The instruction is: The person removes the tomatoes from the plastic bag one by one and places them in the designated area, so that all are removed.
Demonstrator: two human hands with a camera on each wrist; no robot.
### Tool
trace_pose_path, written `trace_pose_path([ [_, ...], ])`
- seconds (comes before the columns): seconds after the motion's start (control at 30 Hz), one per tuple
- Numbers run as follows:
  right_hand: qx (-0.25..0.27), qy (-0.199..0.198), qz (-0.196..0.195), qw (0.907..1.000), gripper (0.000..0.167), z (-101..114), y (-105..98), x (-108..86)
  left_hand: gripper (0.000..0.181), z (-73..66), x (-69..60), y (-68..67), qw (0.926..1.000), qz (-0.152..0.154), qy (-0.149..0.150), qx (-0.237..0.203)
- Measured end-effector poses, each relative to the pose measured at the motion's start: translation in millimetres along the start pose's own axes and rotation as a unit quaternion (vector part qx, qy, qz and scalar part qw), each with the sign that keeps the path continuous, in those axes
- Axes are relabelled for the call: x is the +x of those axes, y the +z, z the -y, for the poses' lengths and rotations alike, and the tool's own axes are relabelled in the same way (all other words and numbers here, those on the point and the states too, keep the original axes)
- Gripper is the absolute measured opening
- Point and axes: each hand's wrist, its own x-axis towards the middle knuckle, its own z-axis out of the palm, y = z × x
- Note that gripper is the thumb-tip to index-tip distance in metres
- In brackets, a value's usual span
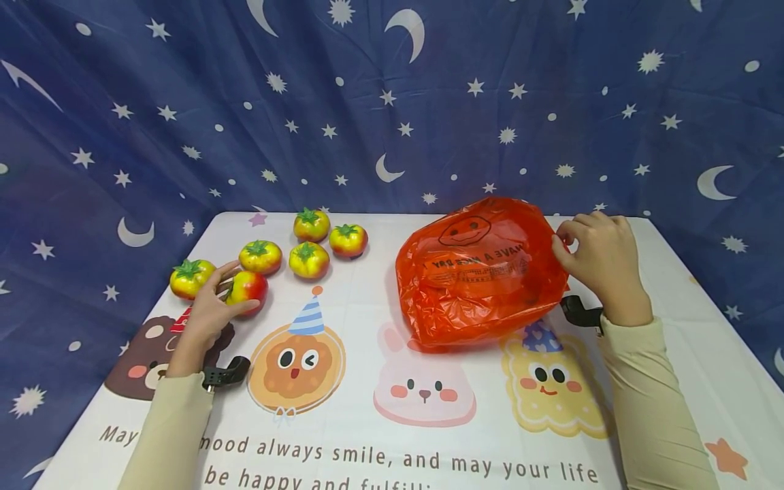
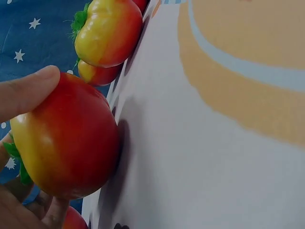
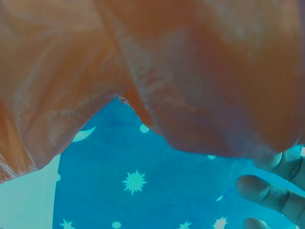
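Observation:
My left hand (image 1: 205, 316) grips a red-and-yellow tomato (image 1: 251, 289) with a green leafy top. In the left wrist view the thumb (image 2: 33, 90) presses one side of this tomato (image 2: 71, 143) and fingers curl round the other, its leafy top turned toward the palm. Whether it touches the table cannot be told. On the right, my right hand (image 1: 603, 262) pinches the edge of a red plastic bag (image 1: 484, 299) printed with a smiling face. The bag (image 3: 143, 57) fills the upper right wrist view, with fingertips (image 3: 255, 188) at its rim; its inside is hidden.
Several more tomatoes lie on the left: one (image 1: 191, 279) beside my left hand, another (image 1: 260, 256) just behind it, and a group (image 1: 309, 260) farther right. A white printed cloth (image 1: 361, 306) covers the table. A dark blue starry curtain (image 1: 343, 109) hangs behind.

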Motion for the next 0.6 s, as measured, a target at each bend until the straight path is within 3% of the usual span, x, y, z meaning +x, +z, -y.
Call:
trace_pose_path([
  [0.6, 0.001, 0.011, 0.008, 0.9999, 0.01, 0.0, -0.1, 0.3, 0.093, 0.0, -2.1, 1.0, 0.9993, 0.034, 0.006, 0.012],
])
